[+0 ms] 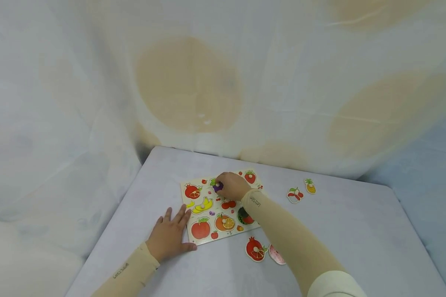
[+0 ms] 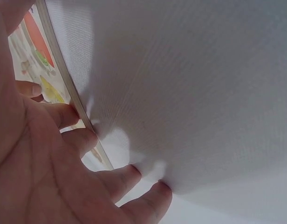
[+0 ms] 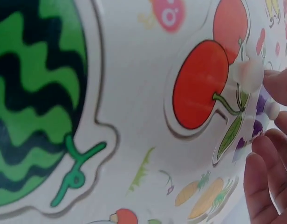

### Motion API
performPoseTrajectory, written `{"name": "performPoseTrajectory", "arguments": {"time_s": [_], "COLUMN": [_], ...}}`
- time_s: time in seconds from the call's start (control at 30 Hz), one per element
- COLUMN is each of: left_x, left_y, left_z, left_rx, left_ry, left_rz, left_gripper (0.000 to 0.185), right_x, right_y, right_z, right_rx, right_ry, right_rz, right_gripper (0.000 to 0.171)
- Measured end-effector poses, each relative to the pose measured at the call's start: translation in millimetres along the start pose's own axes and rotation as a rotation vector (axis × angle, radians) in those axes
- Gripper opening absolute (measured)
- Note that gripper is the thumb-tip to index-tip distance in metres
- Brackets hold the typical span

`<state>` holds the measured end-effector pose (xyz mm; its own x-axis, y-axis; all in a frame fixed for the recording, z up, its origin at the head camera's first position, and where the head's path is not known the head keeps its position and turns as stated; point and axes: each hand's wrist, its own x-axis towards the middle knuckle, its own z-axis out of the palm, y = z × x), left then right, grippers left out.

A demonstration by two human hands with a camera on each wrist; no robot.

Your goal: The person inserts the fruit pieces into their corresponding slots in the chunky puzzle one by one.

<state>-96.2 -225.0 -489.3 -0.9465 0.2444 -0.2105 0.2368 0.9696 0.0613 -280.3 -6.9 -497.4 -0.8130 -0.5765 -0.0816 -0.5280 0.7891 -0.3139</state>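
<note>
A wooden fruit puzzle board (image 1: 216, 204) lies tilted slightly on the table. My right hand (image 1: 231, 186) is over its upper middle, pinching the purple grape piece (image 1: 218, 187) by its small white knob (image 3: 272, 111). In the right wrist view the cherry piece (image 3: 199, 86) and the watermelon piece (image 3: 38, 98) sit in the board close by. Spread fingers of my left hand (image 1: 169, 237) rest along the board's left edge (image 2: 71, 88), some fingertips on the board and others on the table. The banana piece (image 1: 202, 206) and red apple (image 1: 200, 229) are nearest to it.
Below the board lie a loose pomegranate piece (image 1: 255, 249) and a pink piece (image 1: 276, 255), partly hidden by my right forearm. To the right are a loose red fruit piece (image 1: 295, 195) and a pineapple piece (image 1: 310, 186). Draped cloth (image 1: 193, 82) stands behind the table (image 1: 342, 231).
</note>
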Motion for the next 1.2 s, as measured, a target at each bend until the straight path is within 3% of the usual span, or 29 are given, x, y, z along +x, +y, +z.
{"name": "performPoseTrajectory", "arguments": {"time_s": [0.27,0.57,0.93,1.2], "left_x": [1.7,9.4,11.2,11.6], "left_y": [-2.9,-15.4,-26.9,-29.8], "left_z": [-1.3,4.2,6.9,5.2], "left_rx": [0.0,0.008,-0.007,-0.015], "left_ry": [-0.03,-0.033,-0.029,-0.034], "left_rz": [-0.002,-0.021,-0.017,-0.009], "left_gripper": [0.108,0.109,0.109,0.108], "right_x": [-18,-51,-93,-130], "right_y": [13,52,84,98], "right_z": [-17,-39,-46,-38], "right_rx": [0.009,-0.011,-0.03,-0.019], "right_ry": [0.045,0.037,0.022,0.01], "right_rz": [0.007,0.004,0.11,0.156], "right_gripper": [0.034,0.031,0.029,0.029]}}
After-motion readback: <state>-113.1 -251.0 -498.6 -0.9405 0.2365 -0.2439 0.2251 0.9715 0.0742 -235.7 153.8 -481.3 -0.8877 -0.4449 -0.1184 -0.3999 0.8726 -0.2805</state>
